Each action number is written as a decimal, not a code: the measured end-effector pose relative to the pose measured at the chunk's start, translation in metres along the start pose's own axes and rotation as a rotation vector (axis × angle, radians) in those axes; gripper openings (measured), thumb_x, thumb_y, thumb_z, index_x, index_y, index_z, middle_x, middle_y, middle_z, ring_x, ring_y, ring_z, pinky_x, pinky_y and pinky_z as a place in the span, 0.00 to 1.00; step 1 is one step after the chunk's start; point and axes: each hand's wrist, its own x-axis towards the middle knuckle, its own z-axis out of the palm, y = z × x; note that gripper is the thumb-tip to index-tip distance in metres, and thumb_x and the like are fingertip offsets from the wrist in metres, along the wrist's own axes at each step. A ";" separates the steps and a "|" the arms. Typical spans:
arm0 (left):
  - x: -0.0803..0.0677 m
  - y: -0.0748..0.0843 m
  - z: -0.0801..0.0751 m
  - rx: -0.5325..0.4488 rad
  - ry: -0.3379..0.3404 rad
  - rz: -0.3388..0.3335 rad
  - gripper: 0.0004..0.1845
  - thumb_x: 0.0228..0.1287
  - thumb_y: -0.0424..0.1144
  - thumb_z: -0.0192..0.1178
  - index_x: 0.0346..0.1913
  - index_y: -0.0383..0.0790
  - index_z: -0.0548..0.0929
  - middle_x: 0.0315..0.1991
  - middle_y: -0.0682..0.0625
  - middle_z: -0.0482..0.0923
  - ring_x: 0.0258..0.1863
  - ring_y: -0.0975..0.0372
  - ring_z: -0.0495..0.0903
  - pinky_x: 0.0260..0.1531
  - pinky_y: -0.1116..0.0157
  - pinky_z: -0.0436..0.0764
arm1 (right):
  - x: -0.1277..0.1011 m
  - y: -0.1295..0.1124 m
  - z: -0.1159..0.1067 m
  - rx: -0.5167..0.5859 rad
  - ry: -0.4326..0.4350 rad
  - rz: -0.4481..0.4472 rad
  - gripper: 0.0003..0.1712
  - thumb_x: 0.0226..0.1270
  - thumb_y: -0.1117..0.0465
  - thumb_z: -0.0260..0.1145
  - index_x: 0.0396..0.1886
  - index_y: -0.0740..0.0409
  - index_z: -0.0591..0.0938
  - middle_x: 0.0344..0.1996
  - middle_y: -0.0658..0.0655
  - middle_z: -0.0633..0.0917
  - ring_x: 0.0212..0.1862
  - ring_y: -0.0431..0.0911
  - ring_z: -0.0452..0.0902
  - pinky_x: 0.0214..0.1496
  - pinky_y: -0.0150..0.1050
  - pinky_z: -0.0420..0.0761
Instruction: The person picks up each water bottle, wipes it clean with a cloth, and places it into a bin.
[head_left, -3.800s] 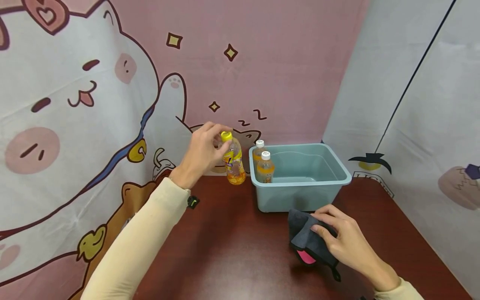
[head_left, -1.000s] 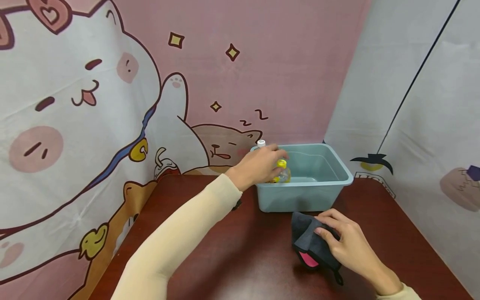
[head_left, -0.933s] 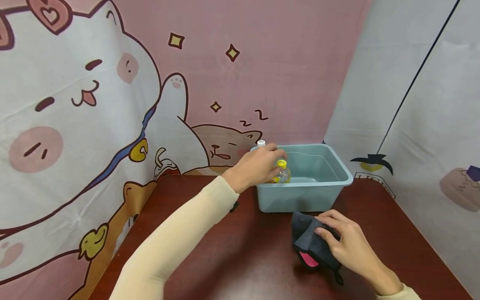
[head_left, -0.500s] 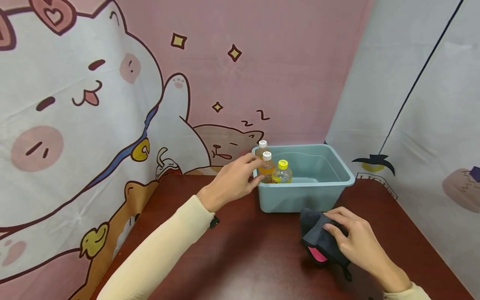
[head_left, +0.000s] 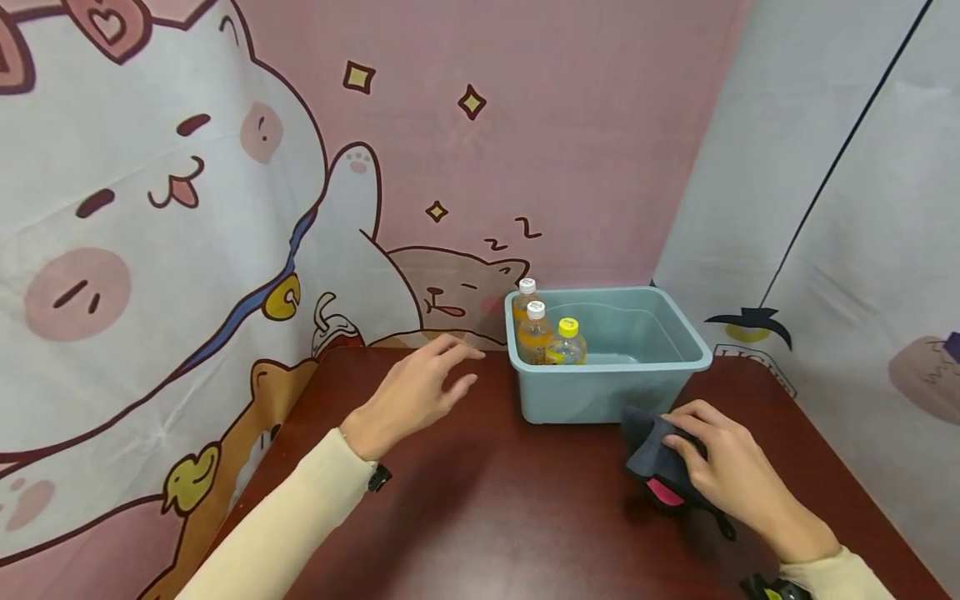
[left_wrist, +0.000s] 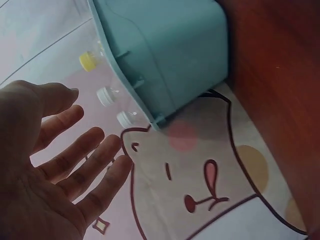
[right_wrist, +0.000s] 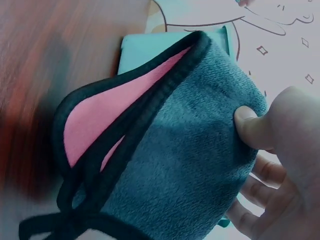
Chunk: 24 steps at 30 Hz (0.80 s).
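From the head view, the left hand [head_left: 415,393] hovers over the dark tabletop [head_left: 487,508] with fingers spread and relaxed, holding nothing; just beyond its fingertips stands the teal plastic tub [head_left: 611,392], which holds three small bottles, the yellow-capped bottle [head_left: 567,342] standing beside two white-capped ones at the corner nearest that hand. The right hand [head_left: 731,471] rests near the tub's front wall and grips a folded grey cloth [head_left: 654,454] that lies on the tabletop under its fingers. In the left wrist view the palm [left_wrist: 45,165] is open and empty, and the bottle caps show past the tub's rim just ahead of the fingers. In the right wrist view the thumb [right_wrist: 255,127] pinches the cloth's plush grey face, with its pink lining [right_wrist: 107,117] and black piping showing at the open edge. The cloth looks soft, light and floppy, so it is probably best taken by a gathered fold rather than by one corner.
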 end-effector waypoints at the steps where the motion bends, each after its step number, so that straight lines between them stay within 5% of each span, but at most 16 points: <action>1: -0.003 -0.002 0.000 -0.002 -0.003 -0.011 0.20 0.82 0.43 0.76 0.71 0.50 0.90 0.68 0.49 0.88 0.43 0.60 0.89 0.34 0.66 0.86 | 0.001 0.002 0.000 -0.017 -0.016 0.000 0.18 0.62 0.72 0.88 0.51 0.55 0.97 0.47 0.47 0.89 0.39 0.33 0.78 0.38 0.24 0.73; 6: -0.019 -0.011 0.005 -0.008 -0.017 -0.053 0.21 0.81 0.42 0.77 0.72 0.51 0.90 0.67 0.50 0.88 0.47 0.60 0.90 0.39 0.63 0.89 | 0.003 0.009 0.011 -0.050 -0.144 0.006 0.16 0.67 0.69 0.87 0.53 0.55 0.97 0.48 0.47 0.88 0.39 0.31 0.76 0.34 0.31 0.76; 15: -0.043 -0.020 0.019 -0.056 -0.099 -0.112 0.23 0.82 0.44 0.76 0.75 0.51 0.88 0.69 0.49 0.88 0.53 0.58 0.91 0.47 0.58 0.94 | -0.003 0.007 0.044 0.059 -0.354 -0.018 0.16 0.77 0.63 0.83 0.60 0.53 0.96 0.50 0.45 0.89 0.48 0.40 0.90 0.43 0.36 0.89; 20: -0.054 -0.025 0.025 -0.058 -0.142 -0.141 0.25 0.82 0.46 0.76 0.76 0.52 0.87 0.70 0.49 0.87 0.53 0.59 0.91 0.46 0.60 0.92 | -0.004 0.004 0.059 0.147 -0.520 0.030 0.19 0.85 0.59 0.75 0.69 0.57 0.93 0.55 0.50 0.89 0.52 0.44 0.90 0.47 0.37 0.90; 24: -0.063 -0.031 0.029 -0.067 -0.161 -0.174 0.26 0.82 0.47 0.77 0.77 0.53 0.86 0.72 0.48 0.87 0.57 0.56 0.92 0.48 0.57 0.95 | -0.007 0.000 0.070 0.107 -0.594 0.044 0.26 0.87 0.52 0.74 0.76 0.55 0.89 0.63 0.57 0.88 0.59 0.53 0.89 0.54 0.48 0.92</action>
